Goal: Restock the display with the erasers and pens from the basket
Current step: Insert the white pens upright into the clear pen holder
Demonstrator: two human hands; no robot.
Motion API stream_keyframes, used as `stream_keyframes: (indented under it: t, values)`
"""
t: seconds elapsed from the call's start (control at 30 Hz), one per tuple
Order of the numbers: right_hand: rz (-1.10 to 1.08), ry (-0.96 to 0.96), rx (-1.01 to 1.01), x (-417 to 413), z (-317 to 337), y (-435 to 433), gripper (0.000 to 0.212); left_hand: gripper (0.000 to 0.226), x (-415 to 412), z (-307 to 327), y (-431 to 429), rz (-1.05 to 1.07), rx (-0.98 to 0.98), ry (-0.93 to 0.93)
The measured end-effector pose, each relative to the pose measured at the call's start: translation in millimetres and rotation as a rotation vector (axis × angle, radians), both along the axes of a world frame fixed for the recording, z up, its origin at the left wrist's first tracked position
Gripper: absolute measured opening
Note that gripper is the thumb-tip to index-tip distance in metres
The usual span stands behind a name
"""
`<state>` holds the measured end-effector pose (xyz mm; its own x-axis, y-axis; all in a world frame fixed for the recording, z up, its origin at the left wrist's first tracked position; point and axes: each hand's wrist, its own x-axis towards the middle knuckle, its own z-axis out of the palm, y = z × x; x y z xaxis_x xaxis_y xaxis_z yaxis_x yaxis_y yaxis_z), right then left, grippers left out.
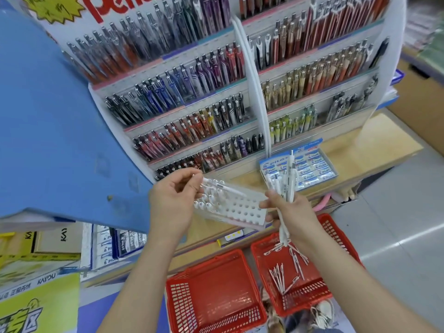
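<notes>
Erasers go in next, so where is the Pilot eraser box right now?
Head view, right of centre: the Pilot eraser box sits on the wooden ledge below the pen display, just behind the white pens in the right hand.

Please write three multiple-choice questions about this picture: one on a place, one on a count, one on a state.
1. Where is the eraser box? A. on the wooden shelf B. on the floor C. in a basket
2. How many red baskets show? A. one B. two C. four
3. What does the left hand do? A. pinches one white pen B. hangs idle C. presses the shelf
1 A: the box sits on the shelf, right of the white holder. 2 B: a left basket and a right basket. 3 A: it pinches one pen, while the right hand grips a bunch of pens.
</notes>
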<state>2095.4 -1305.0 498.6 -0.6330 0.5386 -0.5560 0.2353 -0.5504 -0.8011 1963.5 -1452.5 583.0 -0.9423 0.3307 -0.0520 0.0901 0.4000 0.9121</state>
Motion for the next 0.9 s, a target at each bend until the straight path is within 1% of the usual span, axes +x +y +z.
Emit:
stream_keyframes:
  t: [0.1,0.2,0.3,0.47,0.6,0.73,0.8,0.9]
  values:
    - [-0.006,-0.046,0.029,3,-7,4,0.028,0.021,-8,-13,10,-0.069,-0.174,0.113]
    - [0.003,-0.1,0.078,5,-13,5,0.028,0.007,-10,-32,19,-0.172,-0.296,0.235]
    - [0.002,-0.116,0.072,6,-17,4,0.026,0.008,-13,-46,27,-0.211,-0.352,0.314]
    - [0.022,-0.151,0.054,11,-18,2,0.022,0.01,-16,-57,33,-0.296,-0.43,0.367]
    - [0.021,-0.115,-0.004,12,-16,3,0.021,0.012,-20,-60,37,-0.356,-0.519,0.412]
    - [0.046,-0.059,0.005,15,-13,1,0.03,0.017,-26,-64,43,-0.343,-0.609,0.458]
    - [0.05,-0.014,-0.025,16,-10,0,0.031,0.018,-27,-67,45,-0.354,-0.654,0.465]
    - [0.05,0.043,-0.069,19,-9,-1,0.04,0.019,-25,-70,47,-0.372,-0.69,0.468]
